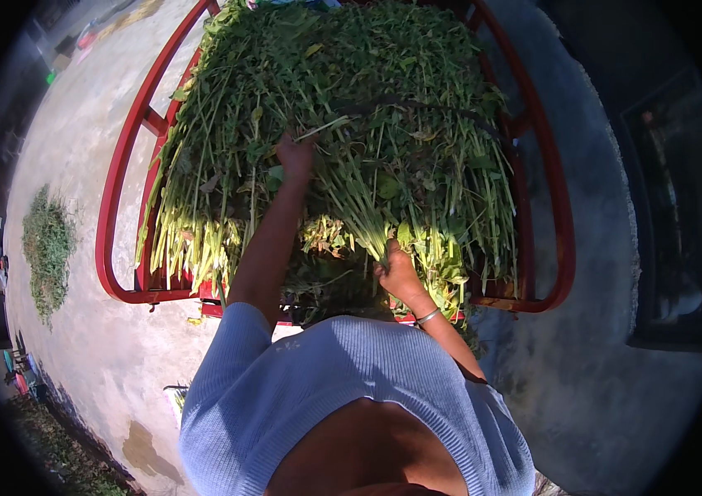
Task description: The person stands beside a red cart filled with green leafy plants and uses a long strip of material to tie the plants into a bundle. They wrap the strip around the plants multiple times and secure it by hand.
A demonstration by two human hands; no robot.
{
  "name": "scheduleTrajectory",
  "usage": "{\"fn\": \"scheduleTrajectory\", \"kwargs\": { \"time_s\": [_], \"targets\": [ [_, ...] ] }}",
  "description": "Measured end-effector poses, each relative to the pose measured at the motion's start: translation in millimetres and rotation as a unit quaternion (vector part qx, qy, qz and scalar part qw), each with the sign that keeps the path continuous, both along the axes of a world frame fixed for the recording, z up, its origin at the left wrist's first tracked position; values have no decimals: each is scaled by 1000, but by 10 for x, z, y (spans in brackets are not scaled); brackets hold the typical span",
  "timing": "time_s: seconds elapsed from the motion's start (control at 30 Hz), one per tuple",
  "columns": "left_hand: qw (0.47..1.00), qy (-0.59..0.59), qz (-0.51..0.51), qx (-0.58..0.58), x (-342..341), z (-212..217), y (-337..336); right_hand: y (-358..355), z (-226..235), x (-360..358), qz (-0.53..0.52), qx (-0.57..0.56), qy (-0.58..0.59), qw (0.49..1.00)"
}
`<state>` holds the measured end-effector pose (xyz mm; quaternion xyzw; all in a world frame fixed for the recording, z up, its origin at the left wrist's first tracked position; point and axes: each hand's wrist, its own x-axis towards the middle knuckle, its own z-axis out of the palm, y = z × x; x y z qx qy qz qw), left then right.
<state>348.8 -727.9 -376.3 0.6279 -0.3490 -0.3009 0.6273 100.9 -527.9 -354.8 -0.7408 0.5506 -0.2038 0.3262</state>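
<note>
Green leafy long-stemmed plants (417,66) lie heaped between red curved metal rails (105,215); the left hand (295,157) touches them, finger closure unclear; the right hand (401,278), nearer, curls its fingers round pale green stems (372,231), which tangling could snap.

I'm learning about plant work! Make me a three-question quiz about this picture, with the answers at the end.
1. Which hand grips the bundle of stems?
2. Pick one: the small separate heap of greenery lies to which side of the metal rails? A) left B) right
3. True or false: the metal rails are blue.

Key:
1. The right hand.
2. A.
3. False; they are red.
</note>
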Motion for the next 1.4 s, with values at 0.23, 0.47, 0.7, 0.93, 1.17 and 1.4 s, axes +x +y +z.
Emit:
{"fn": "scheduleTrajectory", "kwargs": {
  "time_s": [0.23, 0.47, 0.7, 0.93, 1.17, 1.4],
  "targets": [
    [999, 49, 17, 8, 628, 273, 196, 72, -39, 93, -4, -37, 80, 996],
    [950, -270, -131, 84, -51, 248, -179, 269, 26, 250, -14, -90, 240, 966],
    [971, 185, 101, 109, 124, 176, -253, 176, 140, -37, -22, -4, 138, 990],
    [975, 218, 34, 2, 865, 538, 1503, -160, 986, -492, -12, 76, -139, 987],
    [933, 323, -139, -82, 989, 846, 2822, -196, 1401, -461, -127, 331, -323, 877],
    [966, -84, -179, 169, 1179, 885, 3335, -162, 975, -489, -139, 360, -329, 862]
  ]
}}
